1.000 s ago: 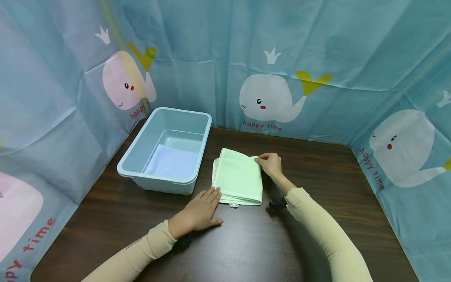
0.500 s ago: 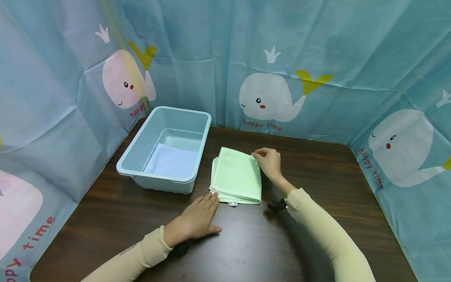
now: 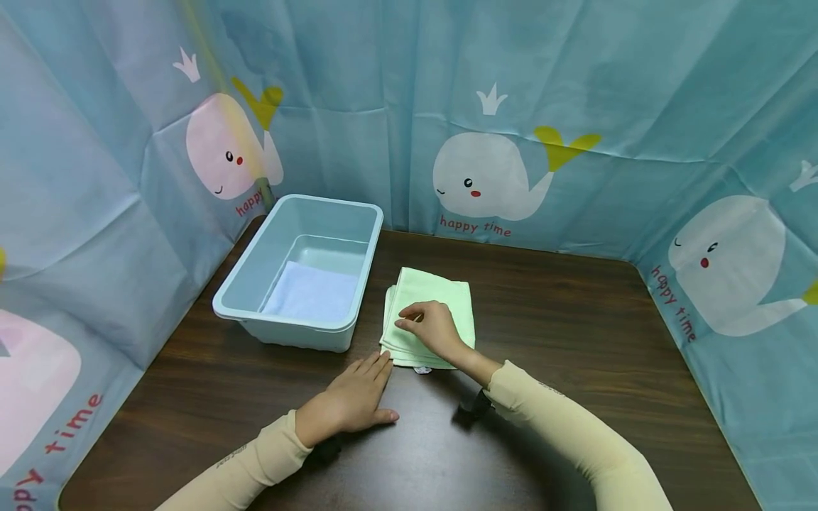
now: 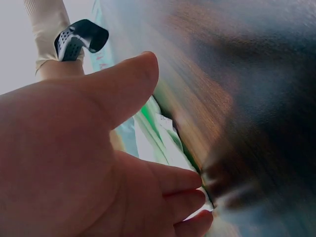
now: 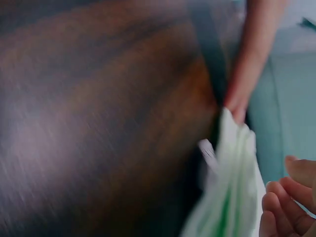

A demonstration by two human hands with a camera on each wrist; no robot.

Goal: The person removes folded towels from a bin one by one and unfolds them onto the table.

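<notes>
Beneath the fingers of the right hand (image 3: pixel 431 330) lies the folded pale green cloth (image 3: pixel 422 284), flat on the worktop (image 3: pixel 575 312). I see that wrist bent, its forearm slanting in from the near right in a cream sleeve (image 3: pixel 562 419), so the hand reaches across the cloth with the knuckles up. Its fingers curl loosely, gripping nothing; a small gap shows between thumb and forefinger. Whether the lower ones brush the fabric I cannot tell. The left hand (image 3: pixel 351 401) lies palm down, fingers straight and pointing away, thumb held out to the right; its fingertips meet the cloth's near left corner.

From the head feed I get the blue bin (image 3: pixel 300 337), beyond and to the left of the left fingers, with a folded light blue cloth (image 3: pixel 313 291) on its floor. My left wrist feed gives me what the head view hides: the palm side of that hand, and a dark device (image 4: pixel 76 39) at the right wrist, which is only a blur from above. The right wrist feed, itself soft, shows the green cloth's stacked layers edge-on beside the right fingers, with a white tag (image 5: pixel 207 152) poking out of the near side.
</notes>
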